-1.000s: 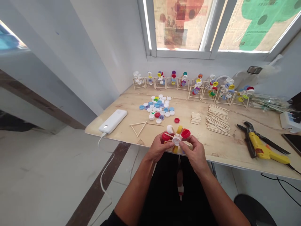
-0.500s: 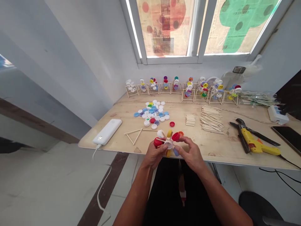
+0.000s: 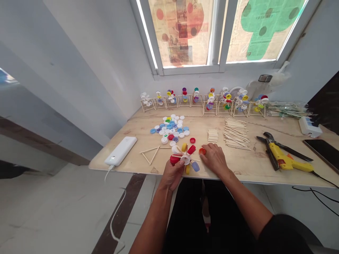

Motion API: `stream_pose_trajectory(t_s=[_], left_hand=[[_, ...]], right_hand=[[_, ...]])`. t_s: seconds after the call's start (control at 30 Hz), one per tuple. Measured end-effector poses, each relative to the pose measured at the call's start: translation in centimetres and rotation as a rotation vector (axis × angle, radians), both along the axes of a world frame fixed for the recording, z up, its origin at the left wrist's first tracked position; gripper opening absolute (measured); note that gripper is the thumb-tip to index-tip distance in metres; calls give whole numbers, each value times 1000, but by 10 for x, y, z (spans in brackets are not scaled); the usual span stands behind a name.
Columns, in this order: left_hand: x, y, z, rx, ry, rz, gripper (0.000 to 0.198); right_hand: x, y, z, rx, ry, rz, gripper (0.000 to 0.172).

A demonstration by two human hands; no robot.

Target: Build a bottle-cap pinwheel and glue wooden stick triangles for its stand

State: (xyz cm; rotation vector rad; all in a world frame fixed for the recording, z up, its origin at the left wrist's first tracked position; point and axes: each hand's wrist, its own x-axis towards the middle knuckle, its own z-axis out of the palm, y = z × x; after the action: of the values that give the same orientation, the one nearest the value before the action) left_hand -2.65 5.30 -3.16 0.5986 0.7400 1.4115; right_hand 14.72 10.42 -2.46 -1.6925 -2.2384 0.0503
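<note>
My left hand (image 3: 172, 173) is closed on a pinwheel of bottle caps (image 3: 186, 159) near the table's front edge. Its white hub cap faces up, and wooden sticks spread from it to red, yellow, white and pale blue caps. To its right, my right hand (image 3: 215, 159) rests low over the table with its fingertips on an orange bottle cap (image 3: 202, 151); its thumb is mostly hidden. A red bottle cap (image 3: 192, 140) lies just beyond the pinwheel. Left of my hands lies a stick triangle (image 3: 150, 155).
Loose bottle caps (image 3: 171, 128) are heaped at the middle left. Short sticks (image 3: 212, 135) and long sticks (image 3: 236, 133) lie farther right, then a yellow glue gun (image 3: 284, 157) beside black-handled pliers (image 3: 296, 150). Finished pinwheels on stick stands (image 3: 210, 104) line the back. A white power bank (image 3: 121, 151) lies left.
My right hand has left the pinwheel and moved right to the orange cap on the table. The left hand still holds the pinwheel, a little farther left.
</note>
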Motion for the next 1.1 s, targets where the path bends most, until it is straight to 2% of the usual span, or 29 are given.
stream_pose_trajectory(t_s=[0.27,0.43,0.57,0.67,0.73,0.8,0.9,1.1], left_hand=[[0,3,0,-37,7,15,39],[2,2,3,-77,70,37,44],[4,3,4,-58,93,39,43],[7,6,4,-50,95,30,43],[9,6,4,-51,94,25,42],[11,7,3,-49,92,24,40],[14,5,2,-41,88,28,38],[17,3,-1,-4,65,33,35]], right_hand=[[10,-17,-4,23,39,51,23],[33,-33,5,77,166,105,29],[85,-50,18,264,264,44,29],[146,-64,25,417,209,-131,30],[189,-72,25,441,89,-255,34],[228,-77,21,385,-50,-352,40],[267,-78,11,251,-205,-362,48],[293,-59,-9,133,-259,-294,50]])
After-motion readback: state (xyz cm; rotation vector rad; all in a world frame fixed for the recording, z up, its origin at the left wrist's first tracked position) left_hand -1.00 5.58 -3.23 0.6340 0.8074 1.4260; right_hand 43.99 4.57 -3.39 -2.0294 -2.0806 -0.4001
